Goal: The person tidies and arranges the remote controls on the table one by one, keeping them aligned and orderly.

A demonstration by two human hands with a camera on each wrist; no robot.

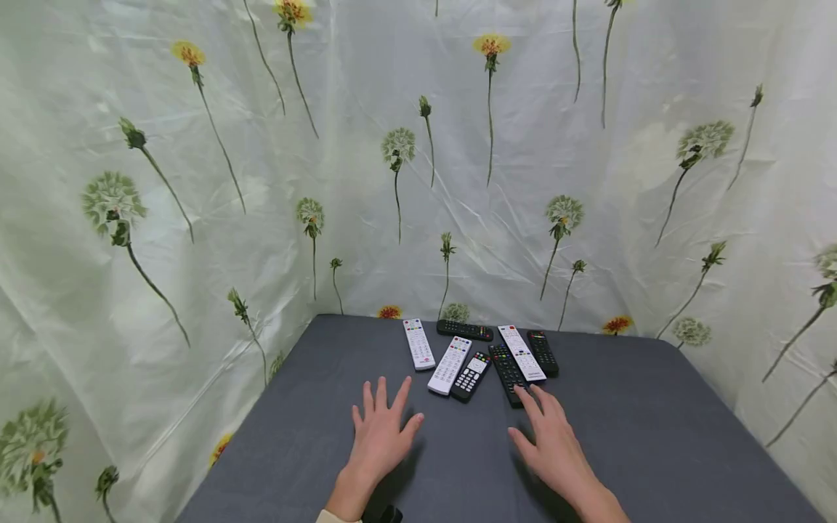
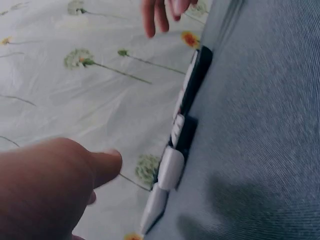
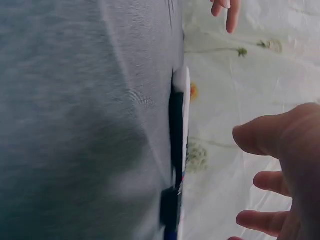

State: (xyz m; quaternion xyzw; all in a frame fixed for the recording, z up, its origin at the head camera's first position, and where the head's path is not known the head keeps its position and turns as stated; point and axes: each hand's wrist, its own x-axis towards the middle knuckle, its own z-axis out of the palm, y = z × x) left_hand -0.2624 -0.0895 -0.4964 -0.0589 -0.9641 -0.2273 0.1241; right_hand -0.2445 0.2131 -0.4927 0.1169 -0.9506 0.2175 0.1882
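Note:
My left hand [image 1: 379, 439] hovers over the grey table with fingers spread, holding nothing. Nearest to it are a white remote control [image 1: 419, 344] and a second white remote [image 1: 449, 365]. Beside the latter lies a small black remote with pale buttons [image 1: 471, 376]. My right hand [image 1: 552, 450], also holding nothing, has its fingertips in front of the near end of a long black remote [image 1: 507, 372]; in the right wrist view this hand [image 3: 295, 150] is raised off the tabletop. Another white remote [image 1: 522, 353] lies right of the long black one, with a black remote [image 1: 543, 353] alongside.
One more black remote [image 1: 465, 330] lies crosswise near the table's back edge. A grey cloth covers the table [image 1: 307, 407]. Behind and at the sides hangs a pale curtain [image 1: 353, 167] printed with dandelions.

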